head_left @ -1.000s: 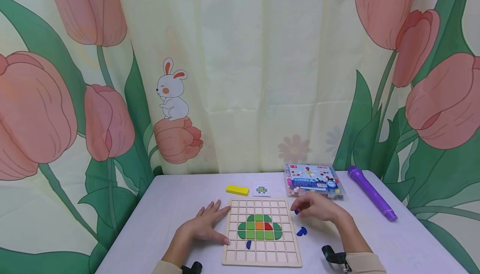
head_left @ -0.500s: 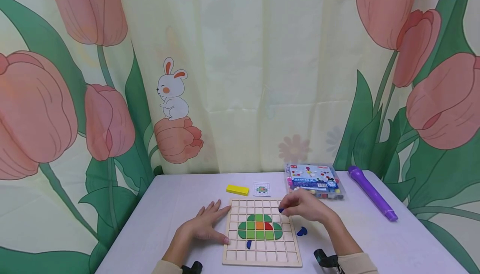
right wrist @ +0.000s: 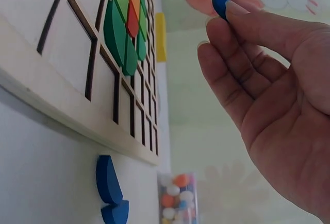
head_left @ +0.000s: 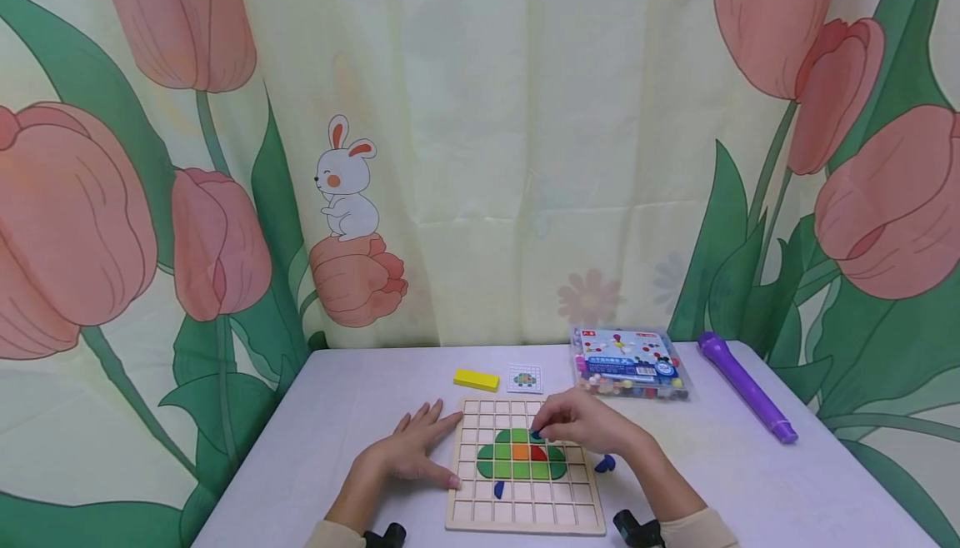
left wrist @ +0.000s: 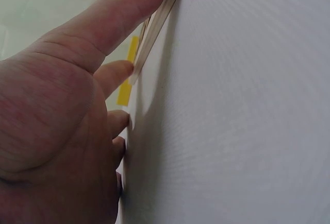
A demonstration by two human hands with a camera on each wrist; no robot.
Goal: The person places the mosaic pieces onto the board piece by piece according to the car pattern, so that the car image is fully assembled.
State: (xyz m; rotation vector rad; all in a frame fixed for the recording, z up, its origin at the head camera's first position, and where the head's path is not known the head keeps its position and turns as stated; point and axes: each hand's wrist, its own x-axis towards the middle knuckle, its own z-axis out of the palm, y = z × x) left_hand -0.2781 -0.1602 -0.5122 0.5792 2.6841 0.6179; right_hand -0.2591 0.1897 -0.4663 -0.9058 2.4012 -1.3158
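Note:
A wooden grid board (head_left: 551,516) lies on the table. Green pieces (head_left: 529,470), an orange piece (head_left: 520,451) and a red piece (head_left: 538,453) form a rounded shape in its cells. One blue piece (head_left: 498,490) sits below that shape. Along the left edge rests my left hand (head_left: 405,455), fingers spread, thumb touching the frame. Over the shape's upper right, my right hand (head_left: 588,425) pinches a small curved blue piece (right wrist: 220,4) between thumb and index finger, above the board. Two more blue pieces (right wrist: 108,180) lie on the table beside the board's right edge.
Behind the board are a yellow block (head_left: 476,380) and a small pattern card (head_left: 524,379). A clear box of coloured balls (head_left: 632,365) stands at the back right. Right of it lies a long purple stick (head_left: 746,387). A tulip-printed curtain (head_left: 480,156) hangs behind the table.
My right hand has carried the blue piece leftward from beside the board's right edge to over the green shape's upper right. My left hand has stayed in place.

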